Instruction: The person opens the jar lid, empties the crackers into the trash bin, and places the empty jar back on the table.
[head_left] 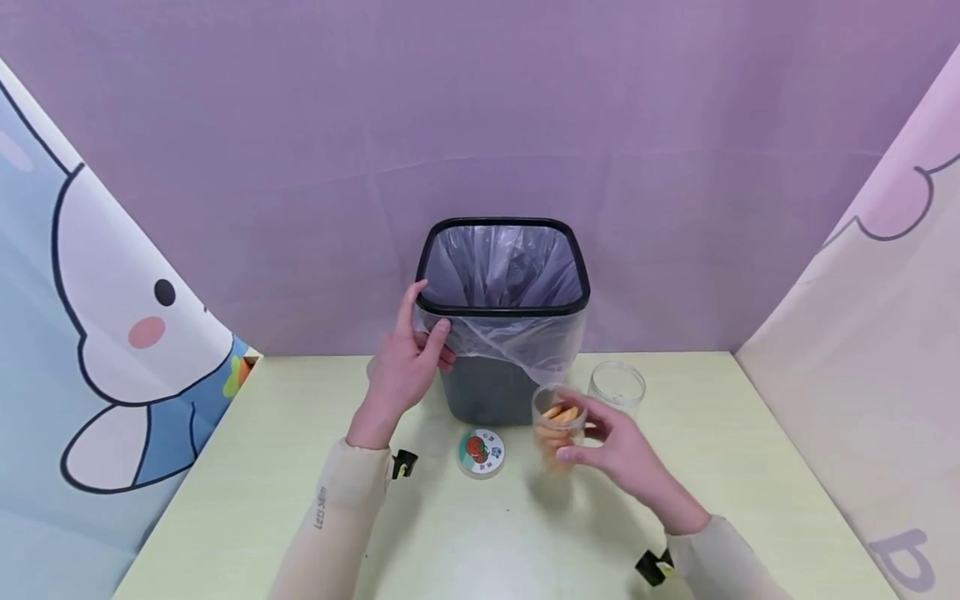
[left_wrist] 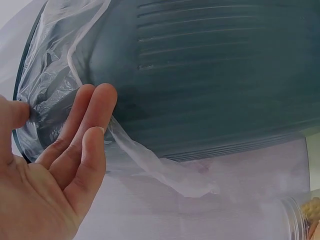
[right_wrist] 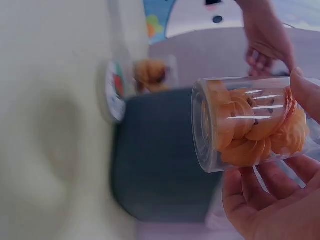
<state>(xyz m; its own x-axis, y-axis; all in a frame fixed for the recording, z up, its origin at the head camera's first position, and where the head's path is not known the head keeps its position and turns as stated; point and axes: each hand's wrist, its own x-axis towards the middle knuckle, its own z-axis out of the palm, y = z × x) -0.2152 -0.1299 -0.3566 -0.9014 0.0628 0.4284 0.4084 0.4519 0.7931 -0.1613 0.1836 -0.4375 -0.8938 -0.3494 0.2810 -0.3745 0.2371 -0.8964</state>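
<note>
My right hand (head_left: 615,450) holds a clear jar (head_left: 558,421) by its sides, thumb on one side and fingers on the other. Swirled orange-brown cookies (right_wrist: 250,120) fill much of it. The jar is raised over the table in front of a dark grey trash bin (head_left: 483,387), its shadow below. My left hand (head_left: 405,362) rests at the bin's left front corner, fingers extended and slightly bent against the clear plastic liner (left_wrist: 55,65) and the bin wall. A round lid (head_left: 482,452) with a red fruit picture lies flat before the bin.
Right of the bin stands another clear container (head_left: 617,385). A second jar with cookies (right_wrist: 152,75) sits left of the bin, mostly hidden behind my left hand in the head view. A purple cloth backdrop (head_left: 480,108) rises behind; printed cloths flank the pale table (head_left: 720,450).
</note>
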